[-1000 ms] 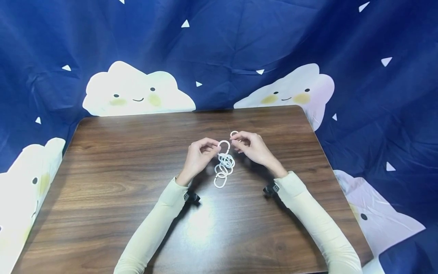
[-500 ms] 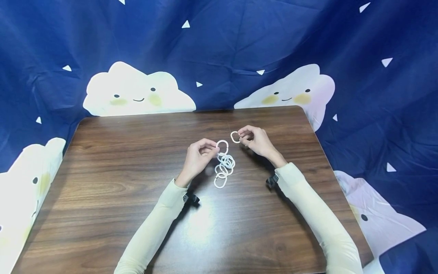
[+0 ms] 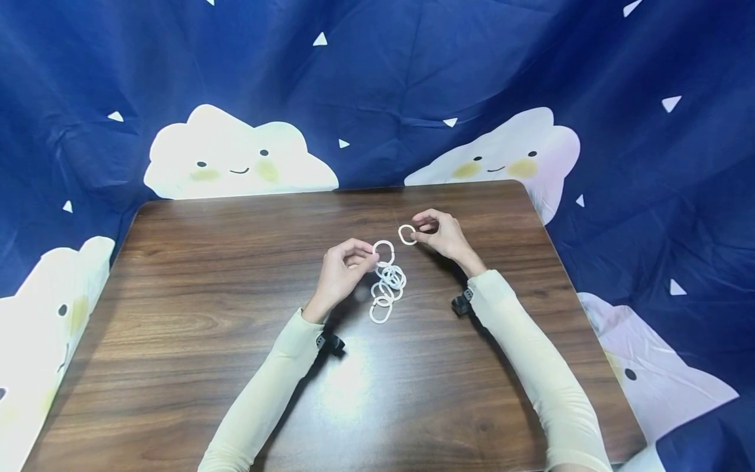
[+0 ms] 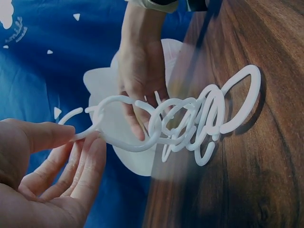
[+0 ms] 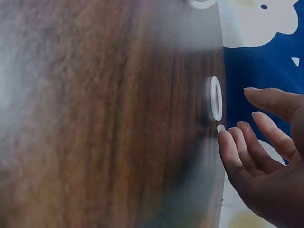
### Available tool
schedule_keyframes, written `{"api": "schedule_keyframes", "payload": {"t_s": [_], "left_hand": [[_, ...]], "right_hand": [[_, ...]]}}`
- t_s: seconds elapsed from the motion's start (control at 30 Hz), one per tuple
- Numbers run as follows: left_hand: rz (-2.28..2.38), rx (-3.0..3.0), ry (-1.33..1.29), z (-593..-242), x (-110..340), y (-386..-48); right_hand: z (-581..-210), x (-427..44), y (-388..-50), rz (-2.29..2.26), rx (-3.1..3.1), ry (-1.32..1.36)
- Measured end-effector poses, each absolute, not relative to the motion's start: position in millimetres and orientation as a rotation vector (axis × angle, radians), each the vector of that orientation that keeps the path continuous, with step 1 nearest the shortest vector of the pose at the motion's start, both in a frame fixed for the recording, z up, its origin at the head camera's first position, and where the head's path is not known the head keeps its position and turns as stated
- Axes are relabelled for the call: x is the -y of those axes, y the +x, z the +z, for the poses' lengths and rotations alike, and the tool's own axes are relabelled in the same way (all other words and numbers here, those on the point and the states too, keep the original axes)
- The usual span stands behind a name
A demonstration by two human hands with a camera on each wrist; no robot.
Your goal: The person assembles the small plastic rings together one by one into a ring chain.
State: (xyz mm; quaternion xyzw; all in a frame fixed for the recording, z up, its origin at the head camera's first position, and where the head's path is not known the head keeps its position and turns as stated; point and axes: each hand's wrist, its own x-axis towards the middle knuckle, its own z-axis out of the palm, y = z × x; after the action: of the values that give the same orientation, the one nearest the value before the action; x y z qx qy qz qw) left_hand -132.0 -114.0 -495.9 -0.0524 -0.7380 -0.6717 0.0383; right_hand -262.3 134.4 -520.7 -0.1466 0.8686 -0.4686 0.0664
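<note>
A chain of white C-shaped plastic curtain rings (image 3: pixel 392 286) is linked together, its lower part bunched on the table. Thumb and fingers of my left hand (image 3: pixel 343 267) pinch the ring at the chain's far end. In the left wrist view that chain (image 4: pixel 154 135) runs from the fingertips down to the wood. One loose curtain ring (image 3: pixel 400 234) lies apart, beyond the chain. Beside it is my right hand (image 3: pixel 446 237); in the right wrist view its thumb and fingers are spread, and the ring (image 5: pixel 213 102) lies flat on the table past the fingertips.
Dark wood-grain table (image 3: pixel 206 314) with rounded corners lies under both hands. A blue curtain (image 3: pixel 377 78) with white clouds hangs behind its far edge. Black wrist cameras (image 3: pixel 331 343) sit at the cuffs of the light sleeves.
My right hand has drawn away from the chain, farther back and right, and its fingers have spread beside the loose ring, now fully visible. My left hand has barely moved.
</note>
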Motion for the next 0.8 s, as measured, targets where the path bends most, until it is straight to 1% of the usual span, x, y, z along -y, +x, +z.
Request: {"api": "schedule_keyframes", "payload": {"t_s": [0.27,0.8], "left_hand": [[-2.071,2.25,-0.166,-495,112,-132],[-2.126,2.237,-0.163,-497,111,-133]], "right_hand": [[-526,-128,-267,-1.406,-2.619,-0.403],[-533,-114,-271,-1.162,-2.731,-0.467]]}}
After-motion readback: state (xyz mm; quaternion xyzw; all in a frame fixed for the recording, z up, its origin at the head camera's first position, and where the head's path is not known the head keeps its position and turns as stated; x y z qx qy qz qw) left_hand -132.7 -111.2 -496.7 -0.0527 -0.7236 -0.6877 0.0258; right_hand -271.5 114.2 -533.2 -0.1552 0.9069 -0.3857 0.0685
